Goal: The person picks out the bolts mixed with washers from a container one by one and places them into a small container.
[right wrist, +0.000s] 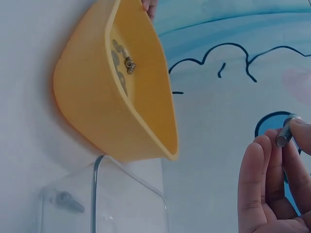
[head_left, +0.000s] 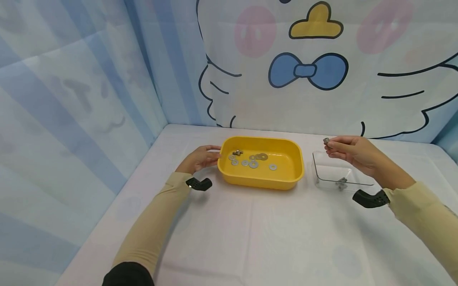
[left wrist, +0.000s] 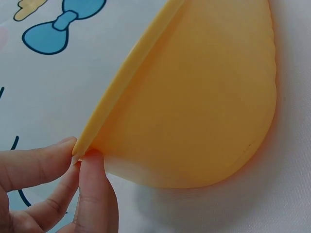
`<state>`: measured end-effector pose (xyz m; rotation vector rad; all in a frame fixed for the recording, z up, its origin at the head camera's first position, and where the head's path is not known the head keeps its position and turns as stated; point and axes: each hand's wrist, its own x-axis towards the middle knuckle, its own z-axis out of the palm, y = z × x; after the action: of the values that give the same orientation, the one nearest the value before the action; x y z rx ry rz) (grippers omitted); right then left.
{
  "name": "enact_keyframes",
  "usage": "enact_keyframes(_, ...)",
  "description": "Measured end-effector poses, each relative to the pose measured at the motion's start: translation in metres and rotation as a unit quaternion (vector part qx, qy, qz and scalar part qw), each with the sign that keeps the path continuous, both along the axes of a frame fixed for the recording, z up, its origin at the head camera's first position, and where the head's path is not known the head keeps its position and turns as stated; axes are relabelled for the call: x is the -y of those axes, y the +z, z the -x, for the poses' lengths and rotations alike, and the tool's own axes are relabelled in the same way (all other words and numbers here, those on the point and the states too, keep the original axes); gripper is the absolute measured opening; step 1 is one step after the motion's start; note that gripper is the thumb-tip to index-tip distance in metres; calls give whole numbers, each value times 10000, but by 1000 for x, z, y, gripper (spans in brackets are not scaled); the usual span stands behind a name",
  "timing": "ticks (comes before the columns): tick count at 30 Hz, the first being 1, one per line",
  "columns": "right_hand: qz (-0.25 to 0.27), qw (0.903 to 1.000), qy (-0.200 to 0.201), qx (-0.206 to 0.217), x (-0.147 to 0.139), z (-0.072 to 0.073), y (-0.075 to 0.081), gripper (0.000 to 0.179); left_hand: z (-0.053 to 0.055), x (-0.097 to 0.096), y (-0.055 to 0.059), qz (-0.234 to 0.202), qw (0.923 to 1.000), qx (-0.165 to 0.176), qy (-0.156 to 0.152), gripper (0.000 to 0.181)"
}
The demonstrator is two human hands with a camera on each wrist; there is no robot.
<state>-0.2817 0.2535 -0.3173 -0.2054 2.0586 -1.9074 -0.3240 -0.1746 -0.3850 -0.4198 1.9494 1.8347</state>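
Observation:
A yellow tub (head_left: pixel 261 183) stands on the table with several flat washers (head_left: pixel 253 164) and a few bolts (head_left: pixel 237 152) inside. At its left end my left hand (head_left: pixel 200 159) pinches the rim, thumb and fingertips on either side of it in the left wrist view. My right hand (head_left: pixel 352 153) pinches a short metal bolt (right wrist: pixel 287 131) between thumb and fingers. It is raised above a clear plastic box (head_left: pixel 323 180) to the right of the tub. Metal bolts (head_left: pixel 342 182) lie in that box; how many cannot be told.
A pale cloth covers the table (head_left: pixel 250 238). Behind it hangs a curtain (head_left: pixel 272 107) with a cartoon print, and a blue-and-white curtain (head_left: pixel 71 119) closes the left side. Tub and box stand close together.

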Motion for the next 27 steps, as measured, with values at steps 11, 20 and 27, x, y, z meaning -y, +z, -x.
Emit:
enact_keyframes(11,-52,9995,-145,258,-24,2,-15,17,-1,-1,1,86,10000,42,23,49)
enact_keyframes(20,-514,9978,-259,329,-45,7,-28,19,-1,-1,0,131,9999,68,89,48)
enact_keyframes(27,-420,9961,-185,759,-60,13,-35,19,-2,-1,1,103,9999,64,81,49)
